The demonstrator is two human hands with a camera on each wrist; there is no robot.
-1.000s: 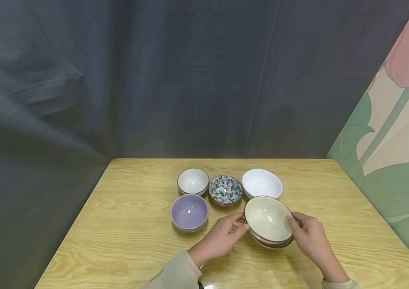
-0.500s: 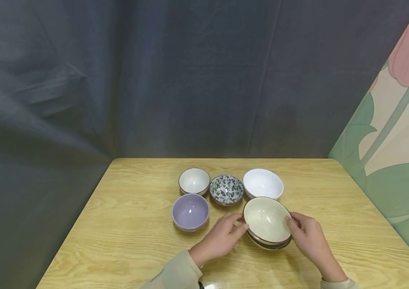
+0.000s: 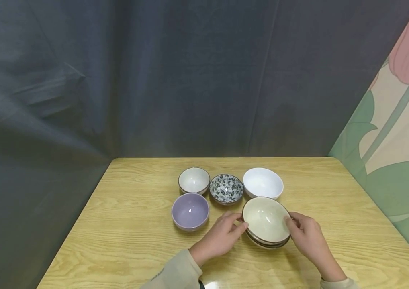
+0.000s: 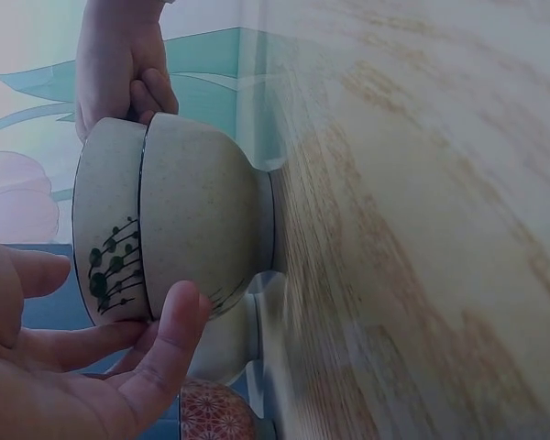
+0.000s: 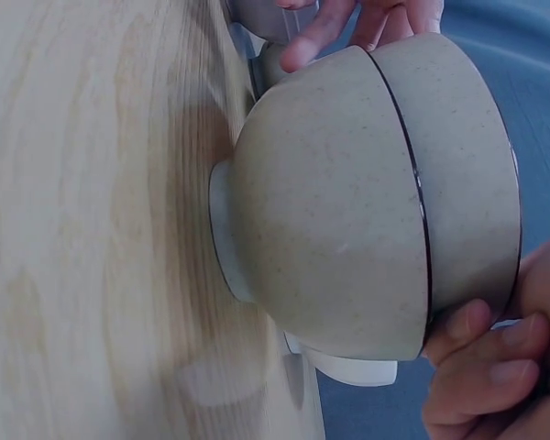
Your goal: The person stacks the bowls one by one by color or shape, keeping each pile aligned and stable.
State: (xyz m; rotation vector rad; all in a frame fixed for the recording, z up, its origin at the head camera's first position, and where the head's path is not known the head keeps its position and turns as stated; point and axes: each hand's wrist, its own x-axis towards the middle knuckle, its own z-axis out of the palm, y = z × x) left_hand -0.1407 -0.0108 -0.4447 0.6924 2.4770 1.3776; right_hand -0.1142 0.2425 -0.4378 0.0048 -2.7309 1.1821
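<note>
Two cream bowls with dark rims are nested, the upper bowl [image 3: 266, 220] sitting inside the lower bowl [image 5: 321, 202], whose foot is at the tabletop in the wrist views. Green-black leaf painting marks the upper one's side in the left wrist view. My right hand [image 3: 307, 237] pinches the upper bowl's right rim, thumb over the inside and fingers curled underneath. On the opposite side, my left hand [image 3: 220, 237] holds the stack, its thumb at the upper rim and its fingertips [image 4: 183, 312] against the bowls' outer walls.
Behind the stack stand a white bowl [image 3: 262, 182] and a floral-patterned bowl [image 3: 226, 188]. Farther left are a white bowl with a dark rim [image 3: 193, 180] and a purple bowl [image 3: 190, 211]. A grey curtain [image 3: 204, 80] hangs behind the wooden table [image 3: 125, 224].
The stacked bowls have shifted slightly left, and the lower bowl's rim lies more evenly under the upper one. Both hands keep their places on the bowls.
</note>
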